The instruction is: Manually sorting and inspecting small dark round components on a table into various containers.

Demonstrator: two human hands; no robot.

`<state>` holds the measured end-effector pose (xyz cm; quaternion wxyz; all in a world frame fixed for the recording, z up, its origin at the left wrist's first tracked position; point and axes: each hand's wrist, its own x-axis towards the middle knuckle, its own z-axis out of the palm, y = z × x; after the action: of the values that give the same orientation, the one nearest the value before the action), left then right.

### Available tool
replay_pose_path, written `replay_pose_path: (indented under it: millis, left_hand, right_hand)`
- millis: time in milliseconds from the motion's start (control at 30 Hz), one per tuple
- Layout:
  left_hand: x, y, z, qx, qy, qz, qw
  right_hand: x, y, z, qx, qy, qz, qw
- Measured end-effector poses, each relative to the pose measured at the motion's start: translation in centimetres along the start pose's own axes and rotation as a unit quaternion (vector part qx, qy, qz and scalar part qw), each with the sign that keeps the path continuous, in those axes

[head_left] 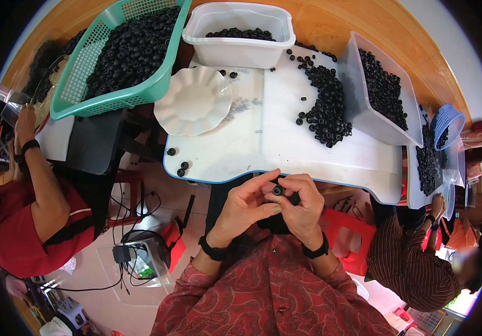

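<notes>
In front of my chest, just off the near edge of the white table (241,159), my two hands meet around a small round black part (277,190) with a hole in its end. My right hand (303,207) pinches it between thumb and fingers. The thumb and fingers of my left hand (241,206) close on it from the other side. More dark material shows beside my right fingers, partly hidden. On the table lie a heap of similar black parts (327,106) and a few loose ones (182,169) near the left edge.
A green basket (64,92) full of black parts, a white tub (238,50), a scalloped cream plate (190,103) and a translucent bin (358,106) stand around the table. A blue basket (448,120) sits far right. Co-workers sit left (39,218) and right (414,263). Cables (84,289) cross the floor.
</notes>
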<state>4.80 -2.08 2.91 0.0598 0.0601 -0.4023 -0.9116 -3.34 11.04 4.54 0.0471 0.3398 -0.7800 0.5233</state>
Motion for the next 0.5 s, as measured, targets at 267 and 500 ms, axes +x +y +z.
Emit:
replay_pose_path:
  millis: [267, 500]
  left_hand:
    - [0.7, -0.1, -1.6, 0.137, -0.056, 0.062, 0.987]
    - [0.7, 0.1, -1.5, 0.131, -0.041, 0.068, 0.988]
  right_hand:
    - [-0.5, -0.1, 0.1, 0.02, -0.019, -0.009, 1.0]
    - [-0.2, -0.3, 0.0, 0.018, -0.027, -0.042, 0.999]
